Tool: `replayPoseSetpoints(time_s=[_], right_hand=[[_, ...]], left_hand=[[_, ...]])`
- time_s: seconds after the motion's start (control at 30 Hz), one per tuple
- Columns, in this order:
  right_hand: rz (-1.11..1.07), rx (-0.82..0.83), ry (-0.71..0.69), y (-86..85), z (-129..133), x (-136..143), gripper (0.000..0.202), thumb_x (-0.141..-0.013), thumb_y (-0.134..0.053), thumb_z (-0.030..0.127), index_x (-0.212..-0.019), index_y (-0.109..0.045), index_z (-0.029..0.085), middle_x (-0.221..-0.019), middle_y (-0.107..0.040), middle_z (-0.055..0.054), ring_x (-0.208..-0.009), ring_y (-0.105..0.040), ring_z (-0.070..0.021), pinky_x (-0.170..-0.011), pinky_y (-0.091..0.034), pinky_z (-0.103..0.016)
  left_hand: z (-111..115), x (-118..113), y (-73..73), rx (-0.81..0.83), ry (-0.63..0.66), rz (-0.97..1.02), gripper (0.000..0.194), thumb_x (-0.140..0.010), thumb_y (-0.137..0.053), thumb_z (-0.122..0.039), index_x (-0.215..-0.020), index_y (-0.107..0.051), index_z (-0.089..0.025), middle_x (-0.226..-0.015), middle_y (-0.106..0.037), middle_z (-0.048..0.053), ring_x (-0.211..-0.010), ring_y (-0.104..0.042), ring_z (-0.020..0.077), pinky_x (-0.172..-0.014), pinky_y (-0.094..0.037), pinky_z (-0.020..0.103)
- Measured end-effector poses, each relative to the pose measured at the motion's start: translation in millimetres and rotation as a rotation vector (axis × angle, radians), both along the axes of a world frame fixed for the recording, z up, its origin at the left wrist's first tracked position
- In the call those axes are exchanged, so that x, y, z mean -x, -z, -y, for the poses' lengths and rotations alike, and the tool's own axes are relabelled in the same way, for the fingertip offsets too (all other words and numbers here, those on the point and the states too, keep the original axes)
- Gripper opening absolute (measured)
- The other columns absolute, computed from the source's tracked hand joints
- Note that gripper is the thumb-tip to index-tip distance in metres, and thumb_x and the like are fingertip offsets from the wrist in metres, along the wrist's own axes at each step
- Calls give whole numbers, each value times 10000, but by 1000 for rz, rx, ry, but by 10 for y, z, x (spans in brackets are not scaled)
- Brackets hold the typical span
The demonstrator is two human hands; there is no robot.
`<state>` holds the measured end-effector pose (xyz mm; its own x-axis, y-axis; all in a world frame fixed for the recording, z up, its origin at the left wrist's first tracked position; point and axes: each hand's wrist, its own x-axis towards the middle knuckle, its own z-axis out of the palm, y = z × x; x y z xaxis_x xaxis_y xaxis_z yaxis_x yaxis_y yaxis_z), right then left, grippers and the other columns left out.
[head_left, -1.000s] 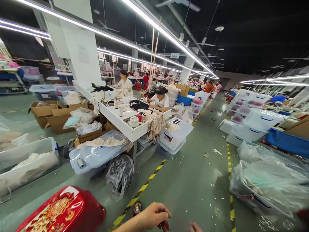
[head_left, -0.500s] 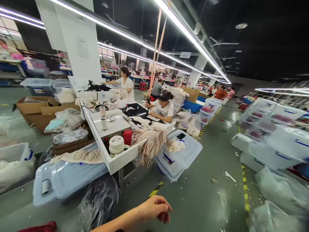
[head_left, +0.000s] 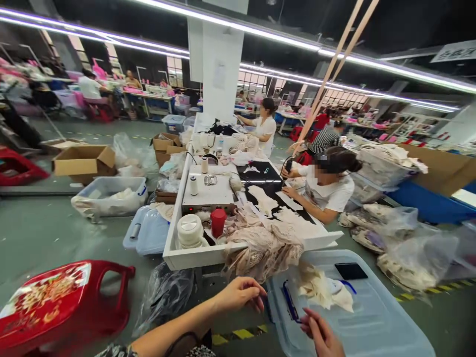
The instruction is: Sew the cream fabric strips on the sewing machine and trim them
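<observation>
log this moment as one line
left hand: empty, near lace fabric; right hand: empty, near blue handle; black phone: on bin lid

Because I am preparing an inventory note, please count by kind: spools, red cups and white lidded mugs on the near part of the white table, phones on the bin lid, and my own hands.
Spools: 2
Red cup: 1
White lidded mug: 1
Phone: 1
Left hand and right hand: 2
Total: 7

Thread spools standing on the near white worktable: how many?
2. The farther spool and the nearer spool both stand upright toward the left side of the white worktable. More may be hidden behind the heaped fabric.
</observation>
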<state>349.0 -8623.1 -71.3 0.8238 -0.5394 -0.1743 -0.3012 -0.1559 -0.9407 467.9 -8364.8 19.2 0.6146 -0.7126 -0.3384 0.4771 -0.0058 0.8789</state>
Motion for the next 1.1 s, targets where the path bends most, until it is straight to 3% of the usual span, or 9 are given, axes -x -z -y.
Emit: replayPoseSetpoints(time_s=[0.1,0.17,0.3,0.47,0.6,0.8,0.87,1.0,1.1], right_hand=[[121,80,-162,-308,-68,-919,610,-707,-593,725,-966,-711,185,-771,-726,-88,-667,-703,-243,-680,-612,-352],[189,68,-283,-494,-245,-1348,546,-772,-585,663,-1005,-709,184,-799,-728,-94,-682,-704,-240,-681,-613,-350],[265,77,-485,-746,-504,-1864,435,-844,-578,568,-1031,-709,198,-807,-721,-86,-715,-693,-226,-689,-599,-327],[215,107,-570,-934,-396,-2346,408,-894,-539,542,-1063,-693,204,-806,-697,-81,-712,-675,-209,-684,-580,-313],[193,113,-673,-1077,-385,-2881,442,-897,-513,562,-1046,-673,178,-787,-679,-79,-687,-661,-199,-658,-566,-308],[227,219,-994,-1182,-636,-3676,341,-941,-434,417,-1049,-644,171,-788,-678,-58,-671,-641,-168,-651,-523,-290],[233,267,-1119,-1184,-669,-3845,312,-942,-417,351,-1055,-646,172,-793,-688,-55,-680,-639,-162,-659,-508,-283],[224,340,-1318,-1087,-550,-4121,265,-906,-436,239,-1011,-672,177,-781,-709,-41,-691,-639,-155,-662,-485,-265],[134,270,-1252,-919,-233,-4360,208,-831,-508,215,-914,-698,189,-693,-696,-7,-620,-629,-145,-611,-473,-249]], left_hand=[[60,-342,-33,48,-105,-10,498,-652,-681,-588,-850,-600,-139,-670,-655,32,-584,-587,142,-630,-415,290],[107,-603,-82,94,-151,3,514,-660,-687,-600,-868,-607,-137,-680,-663,35,-592,-591,141,-642,-431,291],[198,-1129,-188,183,-240,39,532,-671,-692,-622,-885,-630,-139,-673,-666,24,-595,-590,130,-638,-442,273],[291,-1597,-107,202,-305,27,538,-664,-698,-644,-866,-629,-150,-632,-659,5,-545,-567,114,-591,-433,255],[334,-1749,162,200,-371,4,545,-680,-680,-673,-869,-628,-164,-633,-667,-2,-525,-564,105,-560,-418,238],[409,-1813,573,184,-546,-75,598,-649,-700,-704,-886,-627,-160,-621,-671,13,-474,-557,114,-477,-394,224],[404,-1828,588,166,-616,-62,586,-661,-713,-681,-900,-639,-151,-640,-674,24,-499,-570,119,-479,-400,221],[365,-1842,466,128,-724,-69,524,-723,-711,-615,-949,-664,-145,-707,-681,36,-592,-605,132,-499,-417,211],[373,-1837,368,78,-804,-79,487,-733,-724,-566,-963,-680,-139,-728,-682,41,-615,-601,131,-513,-418,205]])
